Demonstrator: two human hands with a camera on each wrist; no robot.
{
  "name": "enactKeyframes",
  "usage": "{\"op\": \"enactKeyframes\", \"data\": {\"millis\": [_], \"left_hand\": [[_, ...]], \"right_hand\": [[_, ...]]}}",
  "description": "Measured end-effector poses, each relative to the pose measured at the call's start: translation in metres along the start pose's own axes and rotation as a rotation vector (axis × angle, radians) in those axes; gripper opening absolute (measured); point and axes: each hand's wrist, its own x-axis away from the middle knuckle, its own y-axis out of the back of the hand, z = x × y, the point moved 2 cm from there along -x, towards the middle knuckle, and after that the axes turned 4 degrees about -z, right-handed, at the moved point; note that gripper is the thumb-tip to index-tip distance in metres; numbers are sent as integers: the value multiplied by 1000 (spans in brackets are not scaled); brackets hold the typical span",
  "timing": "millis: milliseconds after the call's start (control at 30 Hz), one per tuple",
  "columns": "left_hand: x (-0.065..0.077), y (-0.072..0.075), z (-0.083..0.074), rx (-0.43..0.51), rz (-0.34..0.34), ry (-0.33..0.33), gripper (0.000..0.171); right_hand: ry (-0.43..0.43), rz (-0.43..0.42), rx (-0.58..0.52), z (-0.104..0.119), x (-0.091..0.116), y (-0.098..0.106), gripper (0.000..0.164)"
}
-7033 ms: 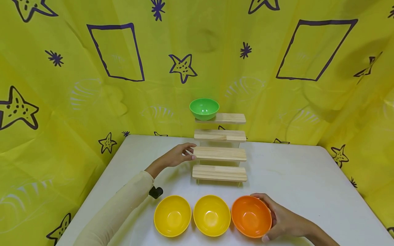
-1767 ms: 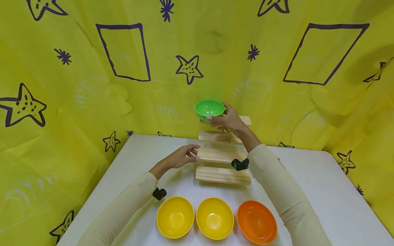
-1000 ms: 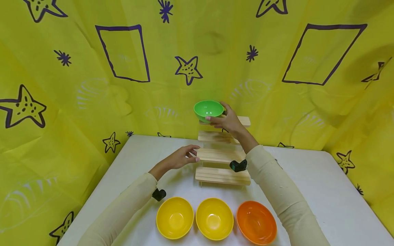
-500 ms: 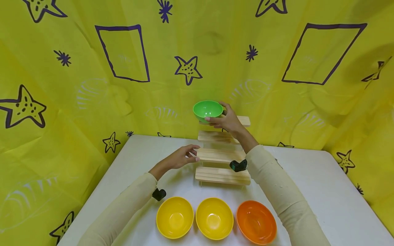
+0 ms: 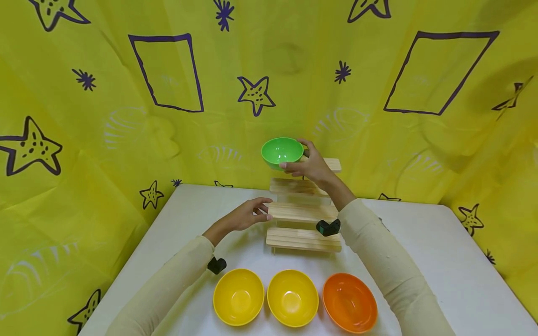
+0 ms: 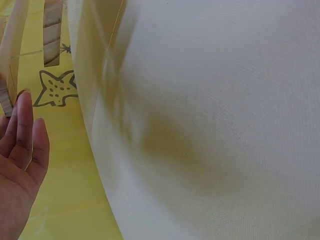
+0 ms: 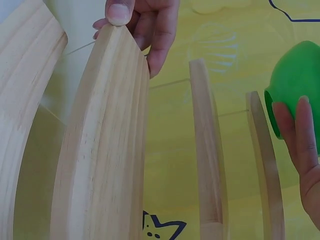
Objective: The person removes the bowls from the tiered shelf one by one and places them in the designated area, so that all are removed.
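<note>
In the head view my right hand [image 5: 314,167] holds the green bowl [image 5: 280,150] by its right side, thumb at the front and fingers behind. The bowl is upright at the left end of the top step of a wooden tiered stand [image 5: 302,211]. My left hand [image 5: 248,214] grips the left end of the second step from the bottom. The right wrist view shows the left thumb [image 7: 119,12] on that step's front edge and its fingers behind. Also there, the fingers of my right hand [image 7: 300,135] lie against the green bowl [image 7: 295,80].
Two yellow bowls [image 5: 238,298] and an orange bowl [image 5: 350,303] stand in a row on the white table [image 5: 420,261], in front of the stand. A yellow patterned curtain [image 5: 168,130] hangs close behind it. Black wrist cameras [image 5: 328,227] sit at both cuffs.
My right hand has left the orange bowl and taken hold of the green bowl, which has lately shifted slightly left and toward me. The left hand keeps its grip on the stand.
</note>
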Motion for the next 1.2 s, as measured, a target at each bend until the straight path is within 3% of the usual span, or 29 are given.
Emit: {"op": "enactKeyframes", "data": {"millis": [600,967,1200], "left_hand": [[-2,0,4,-4,1,-11,54],[-1,0,3,-9,4,-23,55],[-2,0,4,-8,6,-17,55]], "right_hand": [[69,60,-56,8,14,6,94],[77,87,-33,9,34,15,95],[90,108,-74,8,48,26,93]]}}
